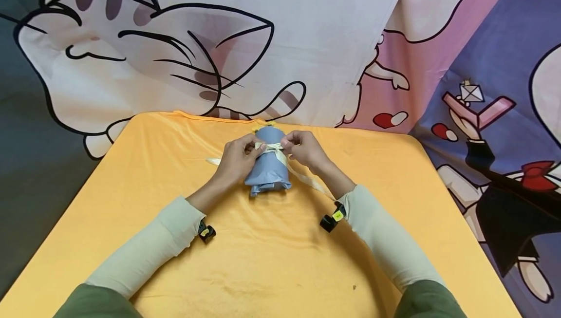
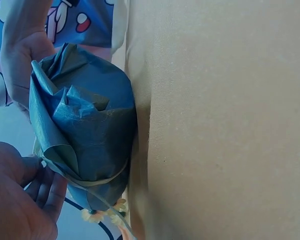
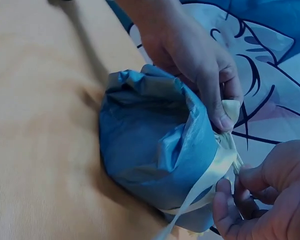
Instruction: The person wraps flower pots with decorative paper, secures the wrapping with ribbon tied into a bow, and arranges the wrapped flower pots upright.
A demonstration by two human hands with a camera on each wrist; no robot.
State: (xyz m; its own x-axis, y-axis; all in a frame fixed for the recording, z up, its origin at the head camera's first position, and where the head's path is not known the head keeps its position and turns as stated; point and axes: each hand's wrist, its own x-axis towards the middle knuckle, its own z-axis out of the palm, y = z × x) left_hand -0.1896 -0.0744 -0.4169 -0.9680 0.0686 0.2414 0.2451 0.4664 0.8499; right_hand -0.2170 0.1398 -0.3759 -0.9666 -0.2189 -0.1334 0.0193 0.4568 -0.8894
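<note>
A small bouquet wrapped in blue paper point(image 1: 266, 169) lies on the cloth, its crumpled, folded end toward me. Yellow flowers point(image 2: 92, 216) peek out at its far end. Around the middle of the wrap runs a cream ribbon point(image 3: 206, 181), with a bow-like knot on top. My left hand point(image 1: 238, 157) pinches a ribbon loop between thumb and fingers at the knot's left side. On the other side, the thumb and fingertips of my right hand point(image 1: 305, 150) pinch the ribbon close to the knot. One long tail trails right toward the right wrist; another end shows beyond the left hand.
The table under the bouquet has a yellow-orange cloth point(image 1: 263, 259). Behind it hangs a curtain point(image 1: 324, 55) printed with cartoon cats. Each wrist carries a small black camera point(image 1: 207, 233) on a strap below the sleeve.
</note>
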